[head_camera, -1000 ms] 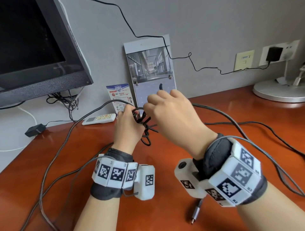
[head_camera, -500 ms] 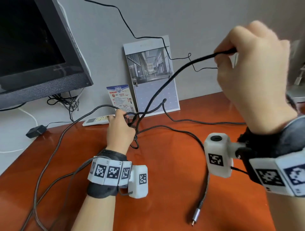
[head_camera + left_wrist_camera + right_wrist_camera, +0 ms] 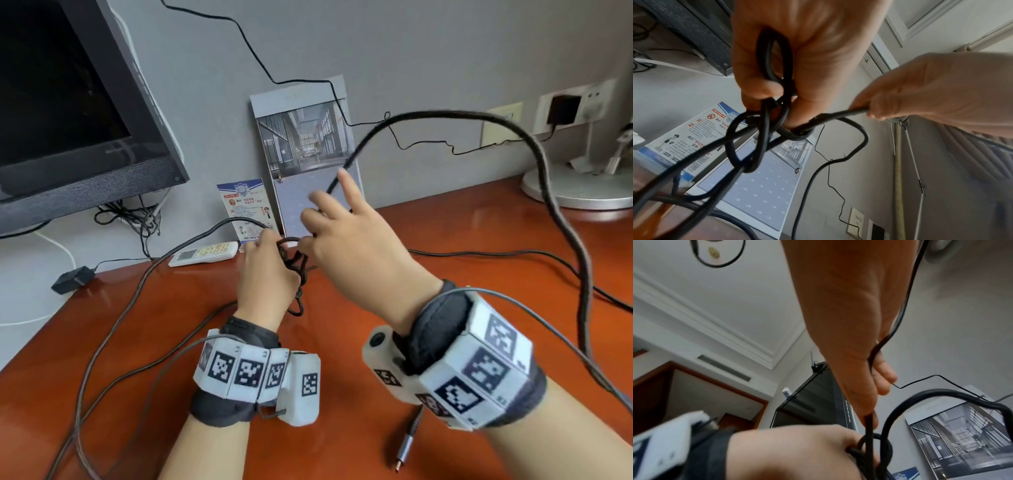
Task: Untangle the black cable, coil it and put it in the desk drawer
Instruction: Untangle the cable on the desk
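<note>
1. Cable count: one black cable [image 3: 544,178], knotted in a tangle [image 3: 294,263] over the desk [image 3: 445,240], and two hands.
2. My left hand [image 3: 267,274] grips the tangle's loops in curled fingers.
3. My right hand [image 3: 346,246], at 3 o'clock of it, pinches one strand, other fingers spread.
4. Only the left wrist view shows that pinch [image 3: 869,110]; only the head view shows the plug [image 3: 407,442] at 6 o'clock.

Both hands raised, close together, palms away from head camera.
Left hand [image 3: 269,274] fingers curled in a grip; right hand [image 3: 356,253] thumb and forefinger pinching, other fingers extended.
</note>
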A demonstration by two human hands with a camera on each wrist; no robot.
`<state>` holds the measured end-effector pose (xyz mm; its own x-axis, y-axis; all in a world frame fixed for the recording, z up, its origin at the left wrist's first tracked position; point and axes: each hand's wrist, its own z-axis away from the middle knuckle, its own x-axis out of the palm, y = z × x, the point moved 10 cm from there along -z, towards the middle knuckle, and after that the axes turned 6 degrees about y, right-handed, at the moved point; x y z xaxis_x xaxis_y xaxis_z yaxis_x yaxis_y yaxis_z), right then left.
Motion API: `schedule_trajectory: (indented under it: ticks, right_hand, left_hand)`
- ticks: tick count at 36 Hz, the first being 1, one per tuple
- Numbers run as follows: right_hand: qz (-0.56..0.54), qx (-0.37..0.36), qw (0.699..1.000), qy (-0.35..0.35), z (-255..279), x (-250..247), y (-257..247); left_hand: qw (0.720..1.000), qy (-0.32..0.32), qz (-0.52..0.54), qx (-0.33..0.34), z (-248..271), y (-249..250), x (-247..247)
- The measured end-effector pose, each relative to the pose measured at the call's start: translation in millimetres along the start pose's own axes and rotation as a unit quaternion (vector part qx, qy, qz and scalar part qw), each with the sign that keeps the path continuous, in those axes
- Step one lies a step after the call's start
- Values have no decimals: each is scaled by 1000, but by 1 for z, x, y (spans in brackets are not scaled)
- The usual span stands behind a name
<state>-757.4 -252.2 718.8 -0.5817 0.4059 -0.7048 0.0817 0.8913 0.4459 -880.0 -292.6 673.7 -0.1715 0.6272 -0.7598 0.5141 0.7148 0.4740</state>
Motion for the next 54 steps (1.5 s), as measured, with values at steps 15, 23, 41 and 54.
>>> schedule_trajectory:
  ticks: [15, 23, 41, 54]
  right_hand:
    - [-152, 187, 906, 349, 35, -134, 113]
    - [-209, 346, 852, 332, 77, -128, 182]
    - [-104, 77, 977, -168, 3, 10, 13]
    - [-482, 259, 836, 24, 8, 11, 96]
  left_hand:
    - [1000, -18, 12, -21, -5, -18, 2]
    - [991, -17, 128, -31, -9, -14, 7]
    - [991, -49, 122, -26, 3, 4, 19]
    - [864, -232, 445, -36, 23, 42, 23]
